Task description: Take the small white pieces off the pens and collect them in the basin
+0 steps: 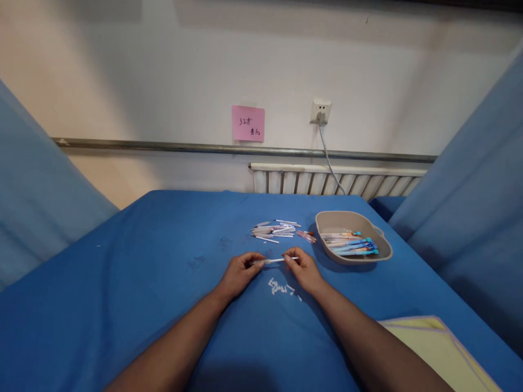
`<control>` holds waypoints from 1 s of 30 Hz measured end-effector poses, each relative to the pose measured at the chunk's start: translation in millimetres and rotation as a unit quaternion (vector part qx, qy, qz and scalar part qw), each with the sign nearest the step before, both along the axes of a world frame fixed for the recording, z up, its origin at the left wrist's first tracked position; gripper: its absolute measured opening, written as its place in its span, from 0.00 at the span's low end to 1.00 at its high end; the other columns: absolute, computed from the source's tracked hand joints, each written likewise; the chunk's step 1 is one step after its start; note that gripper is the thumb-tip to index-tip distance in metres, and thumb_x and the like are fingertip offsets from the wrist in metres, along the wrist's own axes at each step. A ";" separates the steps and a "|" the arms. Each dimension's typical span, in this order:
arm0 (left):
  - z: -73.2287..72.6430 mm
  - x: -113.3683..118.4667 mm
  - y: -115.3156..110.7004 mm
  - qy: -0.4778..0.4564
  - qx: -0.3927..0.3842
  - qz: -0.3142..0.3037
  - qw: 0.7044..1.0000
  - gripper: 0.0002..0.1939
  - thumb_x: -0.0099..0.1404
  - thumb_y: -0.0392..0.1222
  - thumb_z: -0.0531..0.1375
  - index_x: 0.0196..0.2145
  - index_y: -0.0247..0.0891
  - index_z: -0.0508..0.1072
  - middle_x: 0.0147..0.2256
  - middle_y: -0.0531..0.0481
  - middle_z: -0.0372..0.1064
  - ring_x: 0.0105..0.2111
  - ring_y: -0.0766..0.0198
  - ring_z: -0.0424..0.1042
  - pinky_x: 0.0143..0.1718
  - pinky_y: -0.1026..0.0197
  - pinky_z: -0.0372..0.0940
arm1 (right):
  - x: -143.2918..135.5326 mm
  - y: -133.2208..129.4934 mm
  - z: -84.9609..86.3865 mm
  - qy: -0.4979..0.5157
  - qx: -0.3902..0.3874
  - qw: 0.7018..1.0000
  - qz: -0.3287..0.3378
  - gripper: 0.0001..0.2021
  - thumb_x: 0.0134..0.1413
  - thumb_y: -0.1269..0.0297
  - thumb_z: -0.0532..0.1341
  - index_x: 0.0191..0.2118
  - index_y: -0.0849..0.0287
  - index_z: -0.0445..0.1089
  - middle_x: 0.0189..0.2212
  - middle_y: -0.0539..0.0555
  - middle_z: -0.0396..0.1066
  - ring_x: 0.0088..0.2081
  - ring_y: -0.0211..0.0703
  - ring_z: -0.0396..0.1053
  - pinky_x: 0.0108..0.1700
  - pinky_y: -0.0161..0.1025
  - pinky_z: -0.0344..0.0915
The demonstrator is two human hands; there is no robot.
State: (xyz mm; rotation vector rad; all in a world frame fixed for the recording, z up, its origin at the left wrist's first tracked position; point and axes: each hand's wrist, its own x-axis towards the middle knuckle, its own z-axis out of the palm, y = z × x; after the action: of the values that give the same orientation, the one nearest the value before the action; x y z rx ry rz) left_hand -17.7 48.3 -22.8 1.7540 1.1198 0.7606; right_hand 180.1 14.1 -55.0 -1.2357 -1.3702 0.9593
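Right now, you have a slender white stick (278,260) held level above the blue cover (143,283), and it spans the gap between your two hands. Your left hand (244,268) is closed to a pinch on the stick's nine o'clock end, thumb nearest you. Your right hand (303,267) pinches it toward three o'clock, thumb and fingers drawn together, and a short bit of the stick pokes out past them.

Taking the stick as the centre of your clock, a loose pile of thin pen-like pieces (274,231) lies just beyond it at twelve, most of them pointing roughly sideways. A small reddish-pink bunch (307,236) sits by that pile, toward half past one. Between two and three you have the beige basket (318,219), with blue, white and orange pens (353,247) lying inside it. At six, near your hands, small white bits (279,287) are scattered on the cover. Out at four, partly behind your right forearm, lies a yellow cloth (429,348); toward half past eleven, a pink note (248,124) is on the wall.
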 end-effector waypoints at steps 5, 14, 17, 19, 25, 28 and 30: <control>-0.9 4.0 -7.1 -0.005 -0.001 -0.059 0.998 0.16 0.58 0.49 0.58 0.37 0.34 0.74 0.34 0.48 0.73 0.35 0.61 0.69 0.38 0.62 0.63 | -10.8 -10.1 1.2 -0.022 0.023 0.998 0.058 0.14 0.55 0.56 0.55 0.44 0.58 0.64 0.35 0.52 0.69 0.35 0.39 0.68 0.38 0.38 0.64; 15.2 6.8 -16.2 0.022 0.029 -0.185 0.982 0.15 0.64 0.46 0.53 0.44 0.41 0.73 0.41 0.48 0.72 0.40 0.60 0.68 0.42 0.62 0.61 | -16.0 -21.1 12.1 -0.089 0.063 0.987 0.117 0.19 0.57 0.56 0.54 0.53 0.57 0.58 0.47 0.57 0.66 0.48 0.43 0.64 0.50 0.43 0.61; 13.0 7.5 -16.7 0.021 0.014 -0.178 0.984 0.16 0.64 0.47 0.52 0.45 0.40 0.73 0.37 0.49 0.72 0.34 0.63 0.68 0.37 0.63 0.62 | -13.6 -20.0 17.6 -0.115 0.090 0.983 0.114 0.18 0.61 0.57 0.49 0.53 0.58 0.59 0.47 0.57 0.67 0.48 0.42 0.65 0.51 0.42 0.61; 9.2 6.7 -14.6 0.004 -0.027 -0.159 0.987 0.16 0.63 0.48 0.53 0.44 0.39 0.72 0.34 0.50 0.71 0.28 0.66 0.66 0.32 0.65 0.61 | -6.5 -13.1 16.9 -0.141 0.103 0.983 0.059 0.18 0.62 0.58 0.46 0.53 0.58 0.61 0.47 0.57 0.67 0.49 0.42 0.64 0.52 0.42 0.60; -0.2 4.9 -4.7 -0.066 -0.125 -0.058 0.988 0.19 0.58 0.50 0.58 0.43 0.36 0.71 0.33 0.51 0.68 0.22 0.71 0.63 0.23 0.68 0.58 | 27.1 16.9 -1.1 -0.360 0.055 0.921 -0.138 0.22 0.56 0.64 0.53 0.57 0.62 0.58 0.57 0.61 0.58 0.58 0.50 0.52 0.59 0.48 0.49; -1.2 5.7 -2.3 -0.093 -0.142 -0.027 0.985 0.19 0.56 0.50 0.60 0.42 0.36 0.71 0.33 0.50 0.68 0.22 0.72 0.64 0.21 0.68 0.56 | 32.2 21.0 -6.8 -0.416 0.008 0.896 -0.156 0.26 0.53 0.67 0.54 0.59 0.61 0.55 0.58 0.60 0.56 0.59 0.51 0.51 0.58 0.47 0.49; -1.1 5.8 -1.4 -0.115 -0.150 -0.018 0.982 0.19 0.55 0.49 0.61 0.42 0.35 0.71 0.33 0.50 0.69 0.22 0.71 0.64 0.21 0.68 0.56 | 30.6 19.9 -7.6 -0.436 -0.012 0.885 -0.165 0.26 0.52 0.67 0.55 0.59 0.60 0.56 0.58 0.59 0.56 0.58 0.52 0.52 0.57 0.47 0.50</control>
State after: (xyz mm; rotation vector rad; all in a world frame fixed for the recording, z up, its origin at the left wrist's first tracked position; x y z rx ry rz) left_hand -11.8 46.9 -23.9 1.3917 0.9864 0.7123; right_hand 210.7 34.0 -62.6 -1.9681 -1.7188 0.1402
